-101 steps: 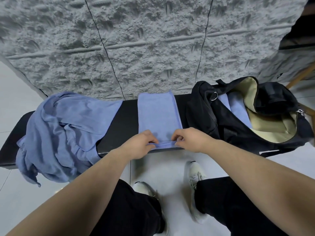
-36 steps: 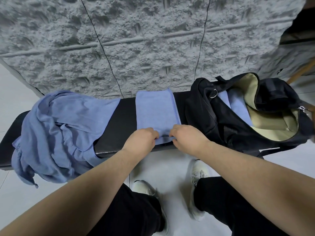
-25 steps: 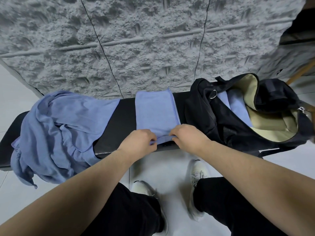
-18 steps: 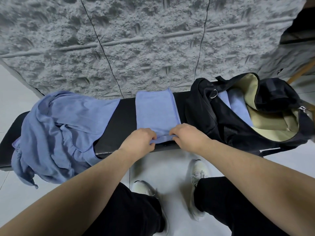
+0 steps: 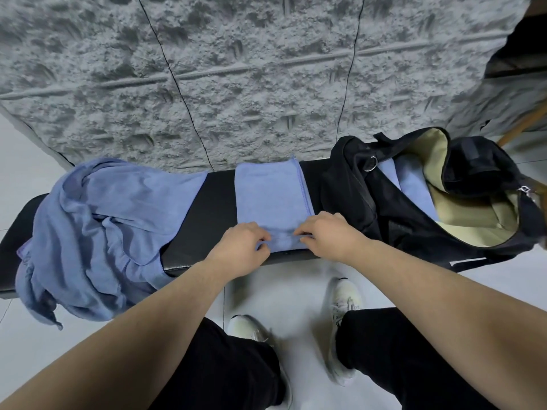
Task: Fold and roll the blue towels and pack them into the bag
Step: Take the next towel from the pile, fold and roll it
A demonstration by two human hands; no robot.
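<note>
The folded towel (image 5: 270, 199) lies flat across the black counter (image 5: 213, 208), a long strip running from the wall side to the near edge. Both hands sit at that near edge: the left hand (image 5: 241, 247) pinches the left corner of the towel and the right hand (image 5: 328, 236) pinches the right corner, fingers curled over a first small turn of cloth. This looks like the start of the roll.

The main risk is a crooked roll. If one hand turns faster than the other, the towel will cone out to one side, and the stitched hem on the side toward the bag (image 5: 444, 202) will spiral loose. A slack first turn would give a fat, soft roll that springs open once let go.

The start of the roll sits right at the counter's near edge, so a slip of the grip could let that end drop toward the floor.

The bag, just beside the towel, stands open with blue towels (image 5: 411, 184) already inside; its dark flap leans close to the towel's hem and could catch the roll as it travels toward the wall. On the far side of the towel from the bag, a loose heap of blue cloth (image 5: 97, 232) hangs over the counter's edge and may slide off if jostled.
</note>
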